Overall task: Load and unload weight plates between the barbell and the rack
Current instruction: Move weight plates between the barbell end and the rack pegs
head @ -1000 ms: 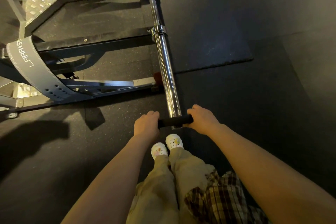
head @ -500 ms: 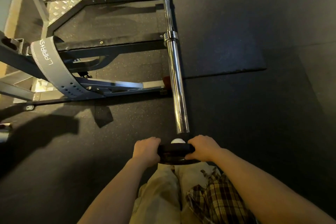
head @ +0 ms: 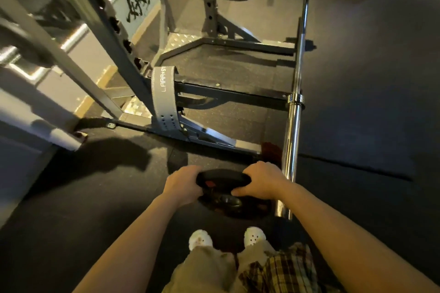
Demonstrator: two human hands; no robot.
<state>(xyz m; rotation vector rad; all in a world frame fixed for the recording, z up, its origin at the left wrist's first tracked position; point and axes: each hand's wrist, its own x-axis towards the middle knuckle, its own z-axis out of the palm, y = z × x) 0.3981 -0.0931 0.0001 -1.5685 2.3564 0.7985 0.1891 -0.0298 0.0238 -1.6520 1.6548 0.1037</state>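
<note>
Both hands, left hand and right hand, grip a black round weight plate off the chrome barbell sleeve.
Best carried level and close to the body toward the grey steel rack at left.

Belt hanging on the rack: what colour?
Grey belt, with pale lettering and punched holes; head view.

I have both bare forearms reaching forward from the bottom of the frame toward its centre. My left hand and right hand sit side by side, knuckles up, fingers curled around a black weight plate between them.
</note>
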